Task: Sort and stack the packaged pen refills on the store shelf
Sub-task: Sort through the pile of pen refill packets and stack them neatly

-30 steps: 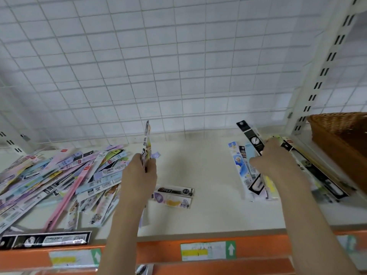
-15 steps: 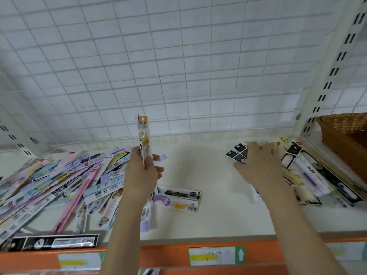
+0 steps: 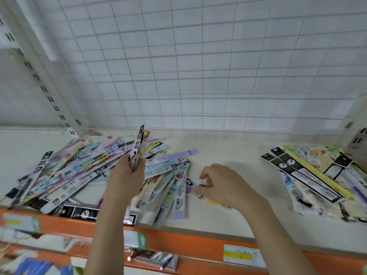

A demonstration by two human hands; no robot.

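The left hand [image 3: 127, 176] grips a few refill packs [image 3: 139, 147] standing almost straight up, long way up and down, tops tipped a little to the right. Under it, a big messy pile [image 3: 75, 175] of long thin packs lies flat on the left of the shelf [image 3: 228, 155]. Most of them point from the front left to the back right. The right hand [image 3: 220, 185] is low on the shelf with fingers curled, pinching small packs [image 3: 193, 188] lying sideways. Far right, a tidier stack [image 3: 309, 175] lies flat, its packs pointing from back left to front right.
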